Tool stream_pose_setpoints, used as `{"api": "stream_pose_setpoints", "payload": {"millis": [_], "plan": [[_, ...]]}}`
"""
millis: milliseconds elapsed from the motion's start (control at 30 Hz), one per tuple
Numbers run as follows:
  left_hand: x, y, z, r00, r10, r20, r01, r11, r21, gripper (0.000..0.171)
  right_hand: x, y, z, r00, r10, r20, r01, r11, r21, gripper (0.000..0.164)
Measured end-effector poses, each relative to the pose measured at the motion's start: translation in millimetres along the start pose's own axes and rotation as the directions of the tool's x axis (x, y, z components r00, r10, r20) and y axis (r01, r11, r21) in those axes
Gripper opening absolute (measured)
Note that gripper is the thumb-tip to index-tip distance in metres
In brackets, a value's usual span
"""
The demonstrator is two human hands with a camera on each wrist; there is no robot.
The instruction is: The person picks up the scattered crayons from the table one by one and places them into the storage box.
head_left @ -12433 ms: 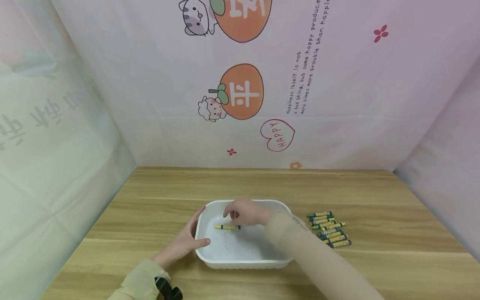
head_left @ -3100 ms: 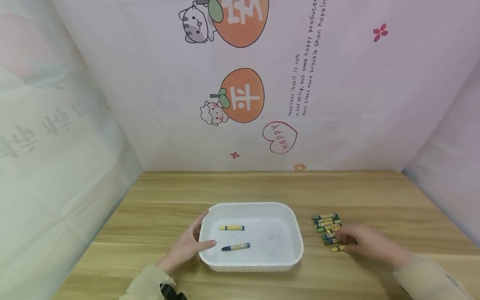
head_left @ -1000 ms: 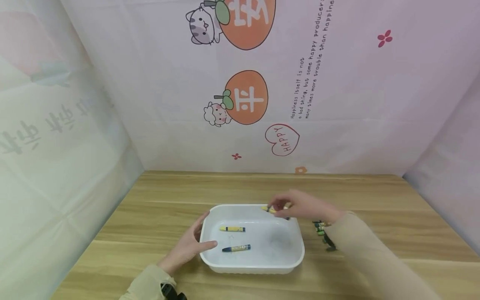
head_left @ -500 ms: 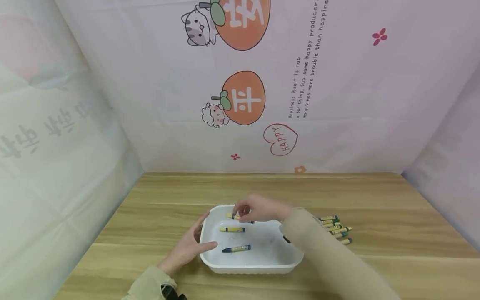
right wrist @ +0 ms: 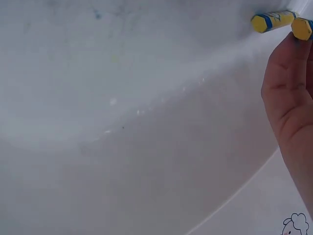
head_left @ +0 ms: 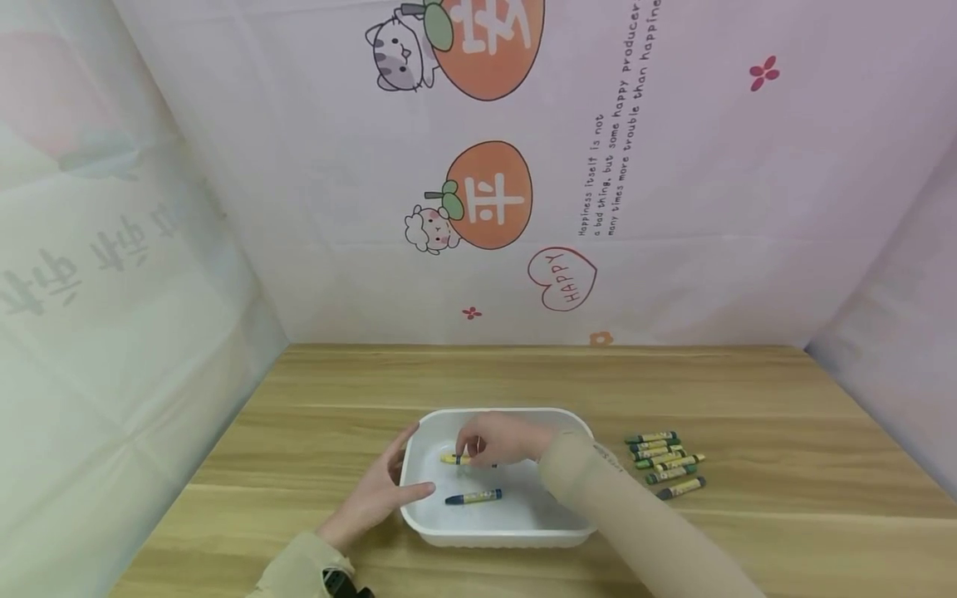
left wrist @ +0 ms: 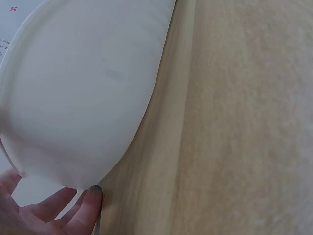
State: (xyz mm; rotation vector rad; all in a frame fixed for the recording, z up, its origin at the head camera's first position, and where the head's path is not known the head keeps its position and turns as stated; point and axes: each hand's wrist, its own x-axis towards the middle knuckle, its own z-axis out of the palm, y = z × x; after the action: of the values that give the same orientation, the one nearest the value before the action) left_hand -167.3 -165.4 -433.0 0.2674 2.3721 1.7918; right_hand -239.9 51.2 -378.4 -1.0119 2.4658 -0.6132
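A white plastic tray [head_left: 516, 536] stands on the table in the head view. My left hand [head_left: 374, 492] grips its left side, the thumb over the rim and the fingers along the outer wall; the left wrist view shows the fingertips [left wrist: 90, 203] against that wall. Inside the tray, my right hand [head_left: 504, 438] pinches a yellow crayon [right wrist: 302, 30] low over the floor. Close beside it lies another yellow crayon [right wrist: 273, 21], mostly covered by the hand in the head view. Nearer the front of the tray lies a dark blue crayon [head_left: 473, 497].
Several crayons [head_left: 661, 455] in greens, yellow and dark tones lie in a rough row on the wooden table [head_left: 792, 465], right of the tray. A printed cloth [head_left: 336, 274] hangs behind the table, with pale cloth at both sides.
My right hand took a yellow crayon from the row, carried it left over the tray and lowered it beside the other yellow one. The dark blue crayon came in earlier. My left hand stays.
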Motion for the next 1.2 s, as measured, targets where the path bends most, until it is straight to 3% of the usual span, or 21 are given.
{"api": "stream_pose_setpoints", "payload": {"millis": [267,400,733,1200], "plan": [[1.0,-2.3,-0.1,1.0,0.007,-0.003,-0.007,1.0,-0.009,0.092,4,9,8,0.999,-0.033,-0.025,0.032,0.998,-0.048,0.013],[0.5,-1.6,-0.8,1.0,-0.004,0.004,0.004,1.0,-0.02,0.092,4,11,8,0.999,-0.027,-0.027,0.026,0.999,-0.024,0.014],[-2.0,3.9,-1.7,1.0,-0.001,0.021,0.002,0.999,-0.038,0.092,-9,2,-11,0.999,0.023,-0.043,-0.021,0.999,0.039,0.018],[-1.2,3.7,-1.6,1.0,0.004,0.014,-0.004,1.0,-0.01,0.091,-46,-9,-45,0.988,-0.122,-0.093,0.123,0.992,0.008,0.02]]}}
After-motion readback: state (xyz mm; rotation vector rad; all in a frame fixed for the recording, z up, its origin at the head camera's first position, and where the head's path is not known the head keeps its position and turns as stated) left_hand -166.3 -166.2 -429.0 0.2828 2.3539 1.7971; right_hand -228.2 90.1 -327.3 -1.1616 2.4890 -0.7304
